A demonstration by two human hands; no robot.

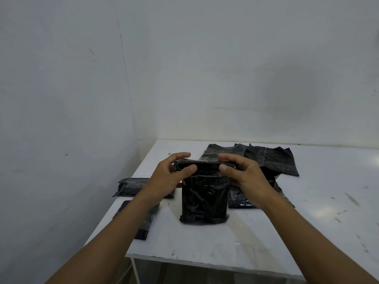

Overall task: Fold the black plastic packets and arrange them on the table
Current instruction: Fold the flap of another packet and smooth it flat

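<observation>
Together, the left hand point(171, 177) and right hand point(243, 175) reach forward, each grip pinching the folded top edge of a black packet point(204, 201), thumbs facing the person. Its lower end rests on the white surface point(287, 232), between folded packets point(141, 203) and a loose pile point(270, 160).

One wide-angle camera, worn on the person's head, is looking forward and down at close range, taking in the white table point(311, 203) across the lower frame and the grey walls point(225, 68) filling the upper half.
</observation>
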